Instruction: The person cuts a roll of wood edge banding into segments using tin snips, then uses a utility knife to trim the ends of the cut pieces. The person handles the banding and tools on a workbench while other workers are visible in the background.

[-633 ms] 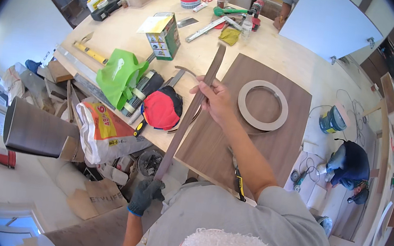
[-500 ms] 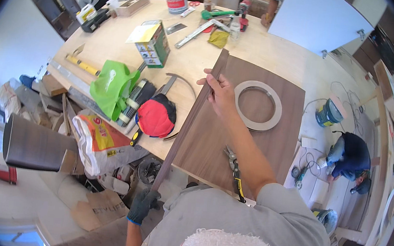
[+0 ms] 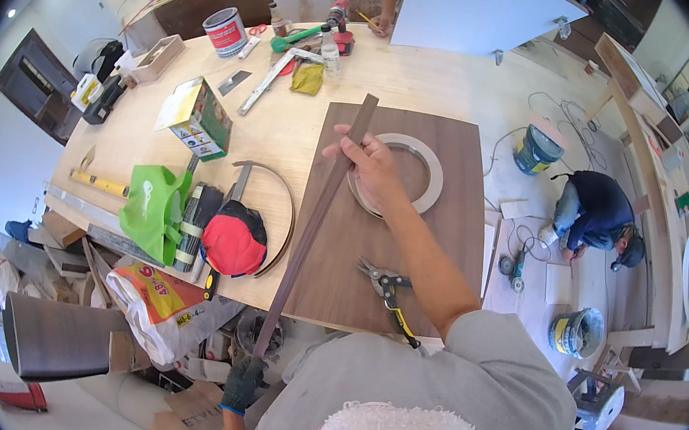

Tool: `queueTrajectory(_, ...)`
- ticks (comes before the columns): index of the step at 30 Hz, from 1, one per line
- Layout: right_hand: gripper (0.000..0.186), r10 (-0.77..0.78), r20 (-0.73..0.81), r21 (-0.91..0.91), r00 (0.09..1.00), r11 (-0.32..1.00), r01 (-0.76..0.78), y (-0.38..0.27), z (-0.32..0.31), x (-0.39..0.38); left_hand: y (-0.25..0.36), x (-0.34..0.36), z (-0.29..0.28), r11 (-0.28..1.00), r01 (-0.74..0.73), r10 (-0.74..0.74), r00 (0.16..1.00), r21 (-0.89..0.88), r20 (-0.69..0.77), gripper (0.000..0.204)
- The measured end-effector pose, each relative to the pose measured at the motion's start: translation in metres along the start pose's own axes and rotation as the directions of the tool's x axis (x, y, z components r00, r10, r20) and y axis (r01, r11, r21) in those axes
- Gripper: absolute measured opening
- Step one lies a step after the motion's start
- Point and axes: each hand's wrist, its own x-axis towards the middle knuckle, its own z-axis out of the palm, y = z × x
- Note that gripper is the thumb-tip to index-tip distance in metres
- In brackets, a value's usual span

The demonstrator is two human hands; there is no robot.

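Note:
A long, thin dark brown wood-grain strip slants between my two hands. My right hand, bare, has its fingers closed around the strip's upper part. Below the table's near edge, my left hand in a dark knit glove grips the lower end; its fingers are partly hidden. Beneath the strip is a brown wood-grain panel on the table. A pale ring-shaped roll of edge banding rests on the panel, partly covered by my right hand. Cutting snips with black and yellow handles lie near my right forearm.
On the table are a red-and-black cap, green bag, box-shaped can, round tin and square. A co-worker's hand holds a pencil beside a white panel. Another person crouches on the floor at right.
My view has shifted, so table items sit lower and further left. The strip has gone from along the panel's left edge to slanting over its face, still in both hands.

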Motion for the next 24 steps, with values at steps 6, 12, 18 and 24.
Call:
queueTrajectory(6,0.026,0.193,-0.061,0.387,0.979,0.909,-0.155,0.034,-0.003,-0.018,-0.022,-0.006,-0.021,0.994,0.088,-0.089,0.996,0.069,-0.001,0.027)
queueTrajectory(12,0.026,0.257,-0.045,0.519,0.965,0.832,-0.197,0.097,-0.018,-0.032,-0.059,-0.023,-0.025,0.991,0.009,-0.001,0.998,0.132,-0.056,0.025)
queueTrajectory(18,0.029,0.310,-0.158,0.457,0.938,0.864,-0.209,0.106,-0.002,-0.033,-0.103,-0.040,-0.025,0.979,0.025,-0.012,0.998,0.201,-0.067,0.025)
queueTrajectory(24,0.027,0.289,-0.096,0.452,0.953,0.865,-0.217,0.117,0.013,-0.035,-0.154,-0.058,-0.026,0.976,0.099,-0.074,0.989,0.196,-0.130,0.026)
